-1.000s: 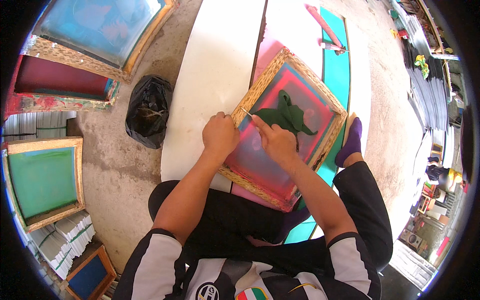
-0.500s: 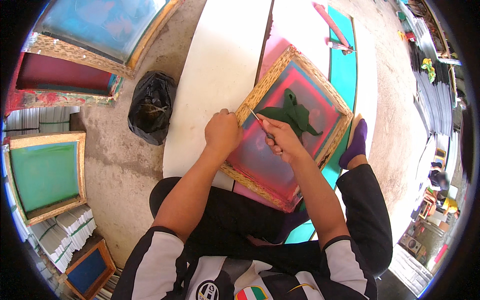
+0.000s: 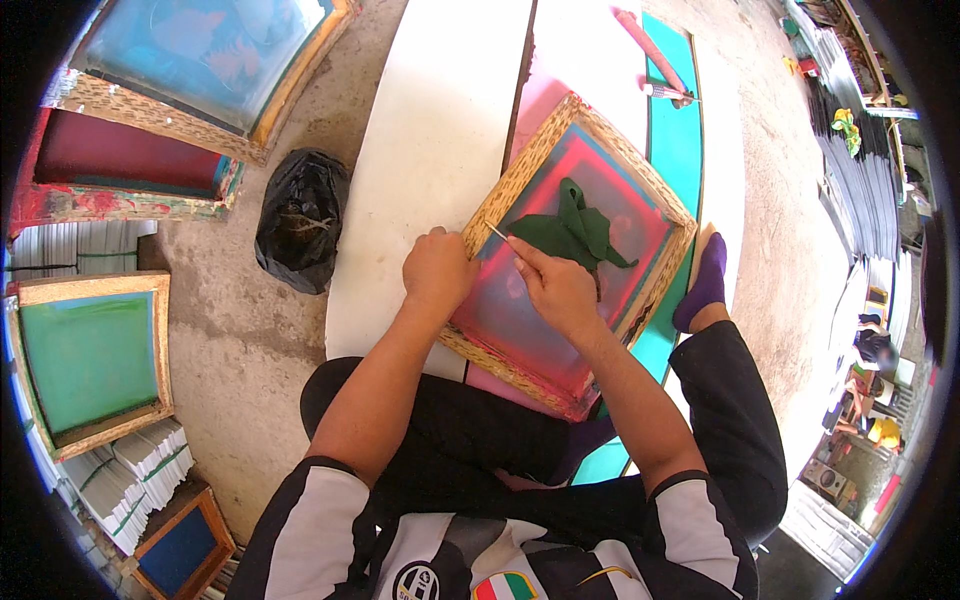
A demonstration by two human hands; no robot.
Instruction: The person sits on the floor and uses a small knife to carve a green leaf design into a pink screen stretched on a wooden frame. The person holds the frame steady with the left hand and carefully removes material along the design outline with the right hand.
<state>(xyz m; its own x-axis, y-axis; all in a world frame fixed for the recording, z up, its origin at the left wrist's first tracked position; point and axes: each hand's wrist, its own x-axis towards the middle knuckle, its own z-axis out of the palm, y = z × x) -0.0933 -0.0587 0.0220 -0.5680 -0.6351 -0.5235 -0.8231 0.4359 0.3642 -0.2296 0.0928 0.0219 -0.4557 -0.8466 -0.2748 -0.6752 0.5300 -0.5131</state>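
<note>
Wood is edging the screen (image 3: 628, 166), probably making it stiff and light, its thin panel (image 3: 515, 320) fragile, so the rails are offering safest hold. It is lying just right of the left hand (image 3: 440, 272), which is curling tightly, any hold hidden, and beneath the right hand (image 3: 557, 293), which is clasping a slim pointed tool (image 3: 495, 231).

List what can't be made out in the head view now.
- Tool: head view, most of its handle hidden by the right hand.
- Left hand: head view, fingertips hidden by the hand itself.
- Mesh: head view, partly covered by the green cloth.
- Blue screen: head view, cut off by the upper edge.
</note>
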